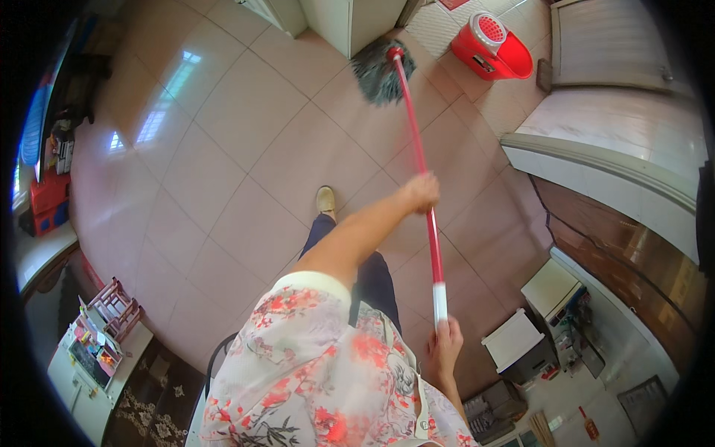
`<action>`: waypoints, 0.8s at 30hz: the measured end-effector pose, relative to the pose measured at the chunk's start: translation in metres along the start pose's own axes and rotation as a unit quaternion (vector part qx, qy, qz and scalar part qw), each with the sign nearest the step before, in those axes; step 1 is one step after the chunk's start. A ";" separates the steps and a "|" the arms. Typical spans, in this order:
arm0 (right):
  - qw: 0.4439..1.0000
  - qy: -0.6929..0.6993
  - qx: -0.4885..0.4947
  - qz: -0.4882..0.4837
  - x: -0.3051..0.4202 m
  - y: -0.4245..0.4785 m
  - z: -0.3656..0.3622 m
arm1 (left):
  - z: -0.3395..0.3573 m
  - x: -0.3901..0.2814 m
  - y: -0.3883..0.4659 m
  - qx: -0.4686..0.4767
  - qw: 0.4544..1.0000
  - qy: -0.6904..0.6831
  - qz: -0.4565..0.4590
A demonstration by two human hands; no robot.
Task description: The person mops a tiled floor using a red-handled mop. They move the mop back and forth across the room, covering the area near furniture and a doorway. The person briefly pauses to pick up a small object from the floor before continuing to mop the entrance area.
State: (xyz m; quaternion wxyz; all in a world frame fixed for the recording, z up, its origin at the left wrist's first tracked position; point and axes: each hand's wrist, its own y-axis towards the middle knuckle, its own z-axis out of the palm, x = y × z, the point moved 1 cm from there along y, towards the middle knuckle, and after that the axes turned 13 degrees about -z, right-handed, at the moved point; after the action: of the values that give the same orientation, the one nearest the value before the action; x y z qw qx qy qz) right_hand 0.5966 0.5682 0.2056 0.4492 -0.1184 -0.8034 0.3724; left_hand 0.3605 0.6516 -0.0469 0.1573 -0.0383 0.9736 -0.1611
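Observation:
A string mop with a red pole [410,117] reaches away from me across the tiled floor. Its grey shaggy head [371,72] rests on the tiles, against the bottom corner of a pale cabinet or wall edge [329,25]. My left hand [423,193] grips the pole around its middle, the arm stretched across my front. Closer to my body, my right hand [447,338] is closed around the white grip [440,299] at the pole's near end.
A red mop bucket [480,56] with a wringer basket stands near the doorway, right of the mop head. The door threshold [603,179] runs along the right. White cabinets and boxes [514,341] sit lower right. At left is a white table [78,385] bearing clutter. A slippered foot [325,199] stands ahead.

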 end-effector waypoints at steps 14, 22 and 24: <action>0.715 -0.145 -0.156 -0.666 0.237 0.080 -0.005 | -0.142 0.042 0.072 -0.362 0.889 -0.215 -0.180; 0.758 0.127 0.161 -0.619 0.257 0.048 -0.043 | -0.102 0.007 -0.084 -0.389 0.807 -0.383 -0.225; 0.757 0.084 0.170 -0.625 0.241 0.053 -0.020 | -0.076 0.014 -0.126 -0.353 0.809 -0.391 -0.260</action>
State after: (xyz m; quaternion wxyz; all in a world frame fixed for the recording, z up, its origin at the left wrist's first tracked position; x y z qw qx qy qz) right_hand 0.4678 0.7415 0.3275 0.6602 0.4581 -0.5813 0.1277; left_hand 0.3262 0.5533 0.0581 0.4527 -0.4027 0.7732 0.1874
